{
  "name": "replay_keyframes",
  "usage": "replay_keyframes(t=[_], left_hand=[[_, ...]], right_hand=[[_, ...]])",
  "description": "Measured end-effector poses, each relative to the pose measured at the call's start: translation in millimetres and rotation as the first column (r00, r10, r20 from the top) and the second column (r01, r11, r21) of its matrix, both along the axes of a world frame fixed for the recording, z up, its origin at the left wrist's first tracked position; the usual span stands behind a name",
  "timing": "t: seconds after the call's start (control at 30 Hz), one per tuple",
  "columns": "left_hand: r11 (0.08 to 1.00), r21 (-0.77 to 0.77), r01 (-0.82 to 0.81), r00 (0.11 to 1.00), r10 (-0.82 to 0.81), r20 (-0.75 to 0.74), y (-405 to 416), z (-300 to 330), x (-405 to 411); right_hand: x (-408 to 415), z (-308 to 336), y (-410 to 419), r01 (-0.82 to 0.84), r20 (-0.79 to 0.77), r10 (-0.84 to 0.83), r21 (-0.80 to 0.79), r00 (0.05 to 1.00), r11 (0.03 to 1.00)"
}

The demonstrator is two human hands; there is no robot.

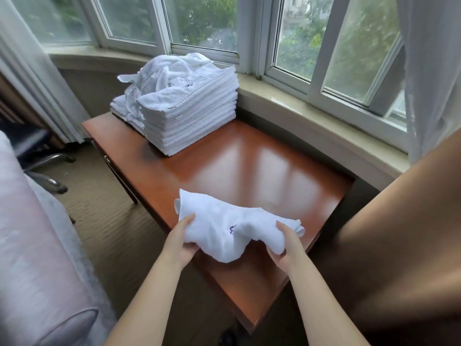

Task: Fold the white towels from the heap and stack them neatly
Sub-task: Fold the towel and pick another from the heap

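While both hands are working over the near edge of the table (252, 156), the left hand (180, 242) is gripping one end of a rumpled white towel (224, 233), thumb on top and fingers curled beneath, and the right hand (287, 245) is clutching the other end the same way. That towel is sagging between them, its middle drooping toward the wood, a small purple mark showing near its centre. At the far corner, a tall stack (192, 121) of folded towels is sitting, and an unfolded heap (169, 73) is lying just behind it, draped partly over its top, near the window (199, 21).
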State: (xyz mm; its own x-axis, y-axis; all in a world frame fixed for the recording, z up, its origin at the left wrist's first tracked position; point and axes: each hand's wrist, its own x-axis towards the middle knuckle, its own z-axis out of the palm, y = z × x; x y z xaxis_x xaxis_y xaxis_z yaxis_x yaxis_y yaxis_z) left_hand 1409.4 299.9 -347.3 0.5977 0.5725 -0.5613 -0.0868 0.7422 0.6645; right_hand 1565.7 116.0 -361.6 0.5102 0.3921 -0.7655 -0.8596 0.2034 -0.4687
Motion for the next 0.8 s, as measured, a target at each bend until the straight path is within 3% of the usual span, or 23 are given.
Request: replay_keyframes(t=[0.07, 0.23, 0.5, 0.7, 0.8], left_hand=[[0.999, 0.035, 0.014, 0.996, -0.017, 0.085, 9.9, 13.6, -2.2], [0.996, 0.08, -0.031, 0.995, 0.023, 0.094, 59.8, 45.9, -16.8], [0.982, 0.172, -0.082, 0.982, 0.051, 0.181, 207.9, 94.3, -31.8], [0.976, 0.216, -0.032, 0.974, -0.018, 0.227, 304.1, 134.4, -9.6], [0.968, 0.251, -0.007, 0.938, -0.081, 0.337, 352.2, 145.8, 11.5]], right_hand=[[-3.1, 14.2, 16.6, -0.033, 0.059, 0.032, 0.024, 0.998, 0.999], [-10.5, 41.5, 74.7, -0.092, 0.179, 0.076, 0.086, 0.981, 0.992], [-13.4, 96.8, 228.2, -0.097, 0.295, 0.024, 0.235, 0.955, 0.967], [-4.1, 141.5, 332.5, -0.126, 0.348, 0.005, 0.326, 0.937, 0.937], [13.6, 160.5, 376.8, -0.1, 0.346, -0.026, 0.34, 0.938, 0.935]])
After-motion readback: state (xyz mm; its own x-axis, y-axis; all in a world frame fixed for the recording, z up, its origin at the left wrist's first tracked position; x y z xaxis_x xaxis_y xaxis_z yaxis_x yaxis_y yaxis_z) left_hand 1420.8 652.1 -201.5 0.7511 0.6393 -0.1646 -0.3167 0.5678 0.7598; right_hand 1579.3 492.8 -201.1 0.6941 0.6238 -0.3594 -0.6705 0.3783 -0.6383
